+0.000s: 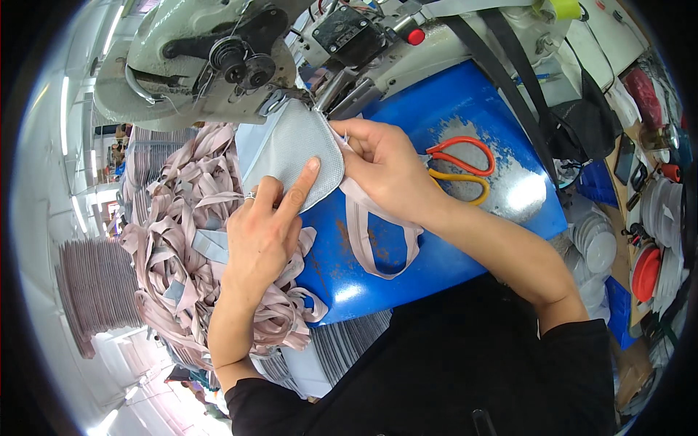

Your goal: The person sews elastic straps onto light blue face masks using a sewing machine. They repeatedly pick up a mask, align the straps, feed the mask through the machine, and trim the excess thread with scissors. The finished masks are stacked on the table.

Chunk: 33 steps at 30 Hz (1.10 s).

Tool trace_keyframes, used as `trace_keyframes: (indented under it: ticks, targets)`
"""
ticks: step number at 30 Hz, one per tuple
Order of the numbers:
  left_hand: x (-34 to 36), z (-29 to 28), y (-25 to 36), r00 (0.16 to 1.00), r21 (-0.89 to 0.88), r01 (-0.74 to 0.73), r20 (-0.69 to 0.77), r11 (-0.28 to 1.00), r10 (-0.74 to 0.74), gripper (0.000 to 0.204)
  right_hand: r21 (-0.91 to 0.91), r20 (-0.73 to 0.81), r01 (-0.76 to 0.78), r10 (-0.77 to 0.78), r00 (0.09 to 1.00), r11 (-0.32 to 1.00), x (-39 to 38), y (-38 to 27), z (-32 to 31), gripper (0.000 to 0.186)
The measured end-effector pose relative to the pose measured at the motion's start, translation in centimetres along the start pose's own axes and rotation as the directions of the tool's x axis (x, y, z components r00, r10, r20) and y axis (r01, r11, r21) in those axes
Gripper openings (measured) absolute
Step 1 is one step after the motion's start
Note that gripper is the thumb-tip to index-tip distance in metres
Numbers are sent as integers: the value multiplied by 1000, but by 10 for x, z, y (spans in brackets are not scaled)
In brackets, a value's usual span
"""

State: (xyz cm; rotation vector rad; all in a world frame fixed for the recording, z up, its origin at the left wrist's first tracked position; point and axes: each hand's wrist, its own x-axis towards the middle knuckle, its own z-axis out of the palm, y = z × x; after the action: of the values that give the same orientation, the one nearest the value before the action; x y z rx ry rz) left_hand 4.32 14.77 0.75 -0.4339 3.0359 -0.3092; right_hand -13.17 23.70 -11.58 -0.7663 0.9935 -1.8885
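Note:
A rounded grey mesh fabric panel (309, 145) lies under the head of a sewing machine (233, 62); the needle area is partly hidden behind the panel's far end. My left hand (265, 225) rests on the panel's near left part, index finger stretched over the mesh and the other fingers curled in, partly gripping it. At the panel's right edge, my right hand (389, 167) pinches a pale pink fabric strip (360, 243) against the edge. From there the strip hangs in a loop onto the blue work surface (443, 94). My right thumb and fingers hide the pinched spot.
Scissors with red and orange handles (472, 156) lie right of my right hand. A tangled heap of pink strips (196, 254) hangs at the left. Stacked grey panels (349, 349) sit below the surface. Black straps (509, 65) run down at the right, near a cluttered side shelf.

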Motion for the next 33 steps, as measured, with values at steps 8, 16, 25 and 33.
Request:
trace_keyframes:
  ticks: [8, 16, 25, 33]
  targets:
    - [8, -10, -4, 1000, 45, 4, 12, 999, -4, 88, 61, 42, 35, -37, 998, 998, 14, 14, -1, 38]
    - [9, -15, -7, 999, 62, -21, 32, 998, 19, 87, -24, 151, -85, 88, 985, 996, 14, 0, -7, 41]
    - [19, -32, -20, 992, 136, -124, 35, 983, 120, 81, 11, 135, -139, 136, 981, 990, 11, -9, -6, 41]
    - [38, -43, -39, 969, 298, -245, 108, 923, 222, 67, 64, 68, -133, 128, 989, 989, 24, 5, -4, 31]
